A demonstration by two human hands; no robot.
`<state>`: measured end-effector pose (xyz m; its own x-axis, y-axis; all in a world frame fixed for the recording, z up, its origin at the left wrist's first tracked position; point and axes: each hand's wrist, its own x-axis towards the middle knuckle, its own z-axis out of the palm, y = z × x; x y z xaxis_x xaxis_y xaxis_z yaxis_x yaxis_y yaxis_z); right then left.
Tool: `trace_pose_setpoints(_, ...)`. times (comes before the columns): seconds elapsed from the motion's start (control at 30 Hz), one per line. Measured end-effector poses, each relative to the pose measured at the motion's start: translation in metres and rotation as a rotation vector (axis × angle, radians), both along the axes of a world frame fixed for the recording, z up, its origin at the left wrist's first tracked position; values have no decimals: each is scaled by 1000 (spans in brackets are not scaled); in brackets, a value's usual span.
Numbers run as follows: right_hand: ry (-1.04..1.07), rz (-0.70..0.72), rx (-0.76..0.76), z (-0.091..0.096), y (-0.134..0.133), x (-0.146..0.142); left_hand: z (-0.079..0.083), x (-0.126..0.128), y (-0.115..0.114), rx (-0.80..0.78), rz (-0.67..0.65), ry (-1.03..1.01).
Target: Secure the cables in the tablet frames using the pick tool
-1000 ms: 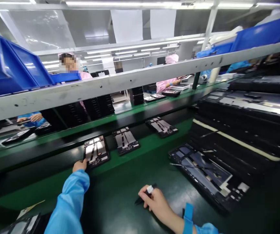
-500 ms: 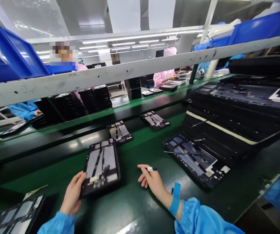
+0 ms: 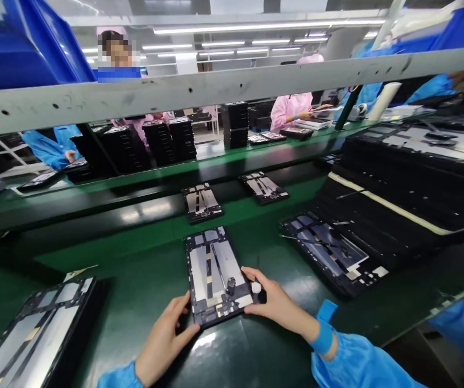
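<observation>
A black tablet frame with silver inner plates lies on the green mat right in front of me. My left hand grips its near left corner, thumb on top. My right hand rests against the frame's near right edge, fingers closed round a thin black pen-like tool with a white tip. The tip sits just above the frame's lower right corner. Both sleeves are light blue.
Two more frames ride the dark belt beyond. A larger open frame lies to the right, beside a stack of black trays. Another frame sits near left. A grey shelf rail crosses overhead; co-workers work opposite.
My left hand has drawn the frame off the belt, toward me and to the middle. My right hand with the tool has come up against its right edge.
</observation>
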<state>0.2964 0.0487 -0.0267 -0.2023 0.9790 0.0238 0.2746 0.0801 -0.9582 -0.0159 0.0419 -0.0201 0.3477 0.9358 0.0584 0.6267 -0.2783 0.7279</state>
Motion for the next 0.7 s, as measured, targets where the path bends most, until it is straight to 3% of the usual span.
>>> trace_pose_setpoints(0.17, -111, 28, -5, 2, -9, 15, -7, 15, -22, 125, -34, 30)
trace_pose_setpoints(0.3, -204, -7, 52, 4, -8, 17, 5, 17, -17, 125, -31, 106)
trace_pose_setpoints(0.43, -257, -74, 161, 15, -12, 2, 16, 20, -19, 219, -1, 152)
trace_pose_setpoints(0.6, -230, 208, 241, 22, -13, -46, 12, 36, -22, 340, -29, 158)
trace_pose_setpoints(0.7, -257, 264, 275, 20, -10, -66, 9, 39, -23, 330, -32, 92)
